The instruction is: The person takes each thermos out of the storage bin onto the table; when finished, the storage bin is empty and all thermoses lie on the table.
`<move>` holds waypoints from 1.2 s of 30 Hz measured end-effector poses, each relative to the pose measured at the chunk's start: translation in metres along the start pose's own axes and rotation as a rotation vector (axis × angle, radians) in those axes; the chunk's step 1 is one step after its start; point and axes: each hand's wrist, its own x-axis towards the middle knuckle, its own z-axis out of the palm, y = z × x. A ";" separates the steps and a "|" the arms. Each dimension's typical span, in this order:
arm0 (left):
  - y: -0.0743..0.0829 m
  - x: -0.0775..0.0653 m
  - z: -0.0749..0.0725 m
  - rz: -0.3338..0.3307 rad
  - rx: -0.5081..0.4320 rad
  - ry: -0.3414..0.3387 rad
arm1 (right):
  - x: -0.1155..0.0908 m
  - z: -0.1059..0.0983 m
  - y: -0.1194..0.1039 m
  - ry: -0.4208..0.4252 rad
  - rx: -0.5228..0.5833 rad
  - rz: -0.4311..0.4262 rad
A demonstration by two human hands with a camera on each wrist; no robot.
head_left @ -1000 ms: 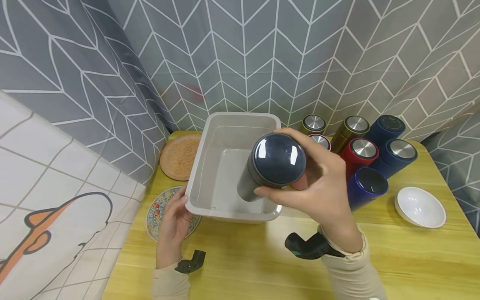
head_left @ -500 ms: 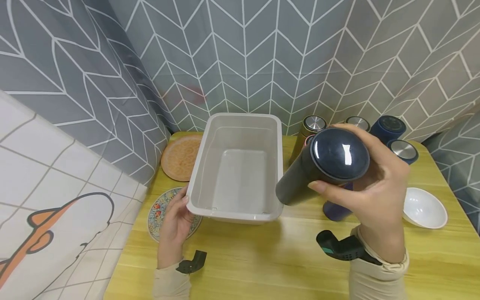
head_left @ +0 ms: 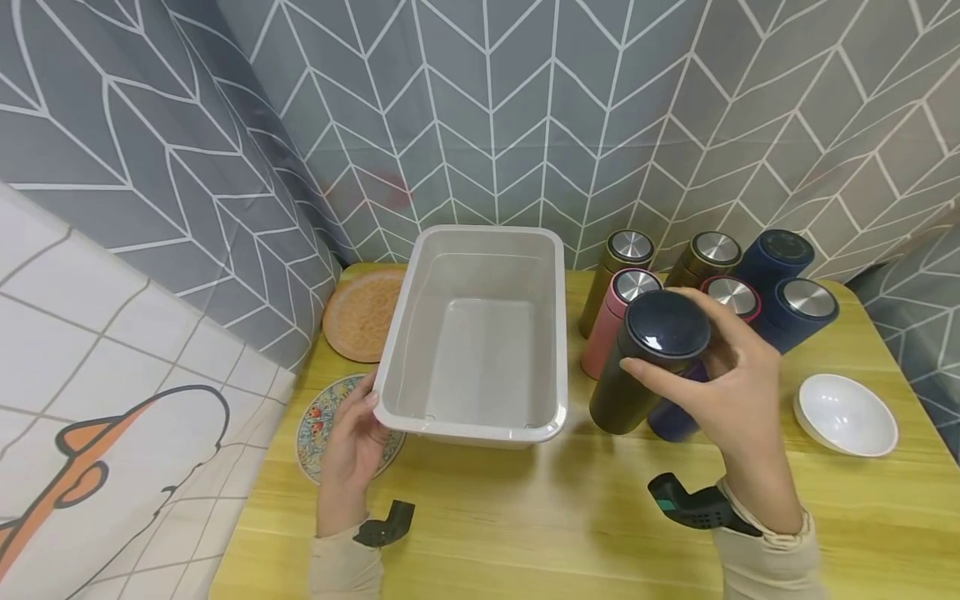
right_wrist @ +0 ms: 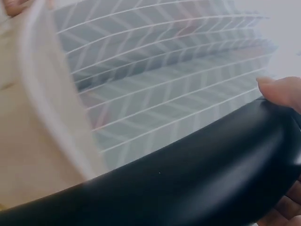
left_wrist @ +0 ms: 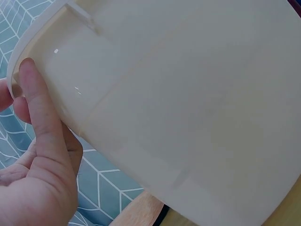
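My right hand (head_left: 738,375) grips a black thermos (head_left: 626,383) near its dark lid, thumb on the near side. The thermos is to the right of a light grey plastic tub (head_left: 480,433), leaning slightly; whether its base touches the table I cannot tell. In the right wrist view the thermos (right_wrist: 188,174) runs across the bottom with the fingers around its upper end. My left hand (head_left: 352,442) holds the tub's front left corner. In the left wrist view its thumb (left_wrist: 40,103) lies along the tub wall (left_wrist: 178,108), with fingers at the rim.
Several thermoses stand at the back right, among them a pink one (head_left: 607,329), a gold one (head_left: 600,283) and a blue one (head_left: 795,317). A white bowl (head_left: 843,414) sits at the right. An orange plate (head_left: 360,317) and a patterned plate (head_left: 311,437) lie left of the tub.
My right hand has carried the black thermos from above the tub rightward past its rim, then lowered it beside the other thermoses. The left hand has stayed on the tub.
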 end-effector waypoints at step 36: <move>-0.001 0.001 -0.002 0.005 -0.013 -0.016 | -0.028 0.008 0.070 0.082 -0.201 0.251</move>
